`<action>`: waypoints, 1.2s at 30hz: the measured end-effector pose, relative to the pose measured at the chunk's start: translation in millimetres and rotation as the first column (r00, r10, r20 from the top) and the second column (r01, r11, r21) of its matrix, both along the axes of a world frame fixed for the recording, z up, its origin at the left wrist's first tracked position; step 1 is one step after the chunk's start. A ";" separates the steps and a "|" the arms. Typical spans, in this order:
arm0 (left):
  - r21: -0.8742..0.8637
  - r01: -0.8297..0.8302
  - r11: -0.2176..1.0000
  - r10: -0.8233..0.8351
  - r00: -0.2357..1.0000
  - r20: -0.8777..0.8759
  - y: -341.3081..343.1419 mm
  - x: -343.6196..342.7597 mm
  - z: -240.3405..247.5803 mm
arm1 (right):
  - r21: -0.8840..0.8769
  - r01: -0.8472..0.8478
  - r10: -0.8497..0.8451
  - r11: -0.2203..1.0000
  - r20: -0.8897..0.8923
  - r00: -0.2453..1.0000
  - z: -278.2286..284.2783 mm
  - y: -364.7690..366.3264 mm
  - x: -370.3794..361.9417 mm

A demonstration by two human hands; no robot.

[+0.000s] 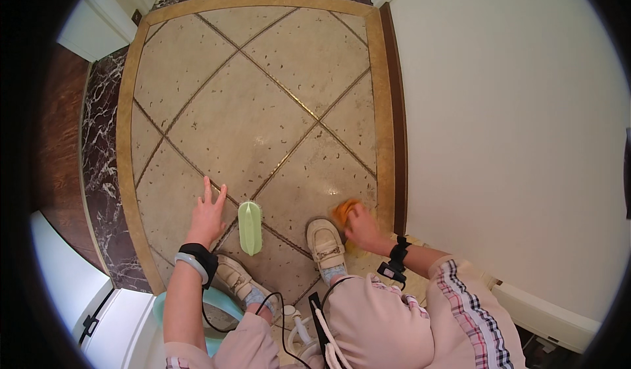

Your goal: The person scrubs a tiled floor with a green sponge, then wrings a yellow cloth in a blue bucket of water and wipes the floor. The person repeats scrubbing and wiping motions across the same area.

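My left hand [208, 223] reaches down over the tiled floor [230, 119], two fingers stretched out and apart, with nothing in it. Just to its right lies a pale green scrubbing brush [250, 229], its back up and bristles showing along the edge. My right hand [365, 229] is closed on an orange cloth [344, 211] at the floor, beside the toe of my right shoe [325, 239]. Motion blurs the cloth a little, and part of it is hidden under the fingers.
Small dark specks dot the beige tiles, and some grout lines look wet and shiny. A white door or panel [499, 125] rises on the right. A light blue basin [220, 303] sits behind my left shoe [238, 278]. Dark marbled stone [102, 152] edges the left side.
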State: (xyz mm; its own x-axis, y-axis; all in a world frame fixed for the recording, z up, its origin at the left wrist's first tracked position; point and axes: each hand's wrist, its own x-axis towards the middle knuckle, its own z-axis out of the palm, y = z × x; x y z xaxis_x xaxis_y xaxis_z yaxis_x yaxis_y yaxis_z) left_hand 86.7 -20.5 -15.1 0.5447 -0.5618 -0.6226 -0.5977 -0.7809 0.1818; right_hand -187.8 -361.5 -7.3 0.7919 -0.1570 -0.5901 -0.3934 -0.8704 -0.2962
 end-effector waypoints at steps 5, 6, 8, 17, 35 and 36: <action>-0.012 -0.022 1.000 0.022 1.000 0.009 9.5 -4.7 16.0 | 0.046 -0.509 0.507 0.859 0.055 0.860 61.3 57.8 126.7; -0.020 -0.011 1.000 0.012 0.999 0.042 13.6 -6.2 8.0 | 0.059 -0.558 0.524 0.828 0.278 0.805 59.8 75.8 147.6; -0.032 0.015 0.999 -0.013 0.998 0.064 15.1 -2.7 0.5 | -0.139 -0.787 0.717 0.601 0.529 0.454 53.6 108.7 179.2; -0.077 -0.084 0.993 0.075 0.991 -0.107 11.1 8.6 11.8 | 0.097 -0.737 0.667 0.669 0.358 0.653 -15.0 177.4 179.7; -0.374 -0.721 -0.583 0.684 -0.187 -0.706 155.2 -100.6 130.0 | 0.694 -0.528 0.226 0.491 0.484 0.846 91.9 234.2 190.2; -0.378 -0.693 -0.614 0.703 -0.263 -0.661 178.0 -117.8 138.7 | 0.699 -0.498 0.249 0.514 0.434 0.866 85.8 227.5 190.1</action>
State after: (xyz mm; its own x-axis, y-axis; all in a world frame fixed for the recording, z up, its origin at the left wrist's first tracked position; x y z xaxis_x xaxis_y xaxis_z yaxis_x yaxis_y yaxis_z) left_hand -31.2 157.5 123.6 0.6640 0.5052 -0.5513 0.5759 0.1246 0.8079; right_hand 2.3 -134.0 78.5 0.7930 0.6007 -0.1016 0.1074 -0.3019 -0.9473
